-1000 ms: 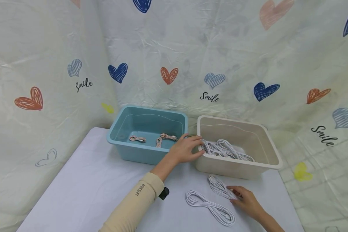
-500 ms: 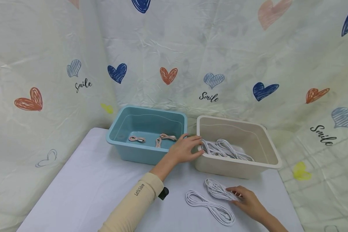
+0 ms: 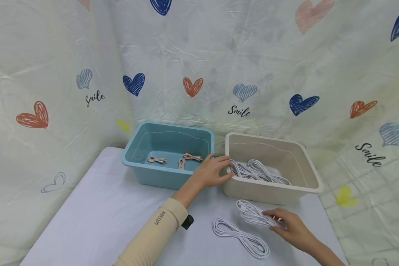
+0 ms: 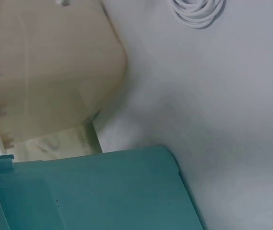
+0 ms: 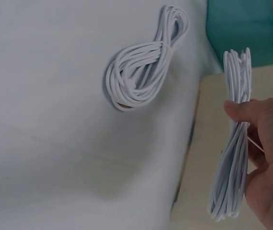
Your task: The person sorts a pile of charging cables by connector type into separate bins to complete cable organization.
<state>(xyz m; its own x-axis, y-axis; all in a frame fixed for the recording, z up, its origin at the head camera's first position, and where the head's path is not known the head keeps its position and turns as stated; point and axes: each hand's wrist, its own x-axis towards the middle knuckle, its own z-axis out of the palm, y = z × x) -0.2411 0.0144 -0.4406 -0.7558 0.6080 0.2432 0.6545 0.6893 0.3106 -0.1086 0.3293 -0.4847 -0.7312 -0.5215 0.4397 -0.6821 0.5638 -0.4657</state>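
Note:
My right hand [image 3: 290, 227] pinches a coiled white cable [image 3: 252, 214] near one end, just above the table in front of the beige bin [image 3: 262, 191]. In the right wrist view the thumb lies across the narrow part of this held cable [image 5: 228, 177]. A second coiled white cable [image 3: 255, 244] lies on the table to its left, looped in a figure eight. My left hand [image 3: 212, 170] rests across the neighbouring rims of the blue bin [image 3: 163, 178] and the beige bin, fingers spread and holding no cable.
Inside the beige bin are several white cables [image 3: 261, 171]. The blue bin holds a few small pinkish cable bundles [image 3: 157, 159]. Both bins stand at the back of the white-covered table [image 3: 96, 210], before a heart-printed curtain [image 3: 193, 48].
My right hand has taken up the coiled cable and lifted it off the table, shifting slightly to the right. The left hand stays on the bin rims.

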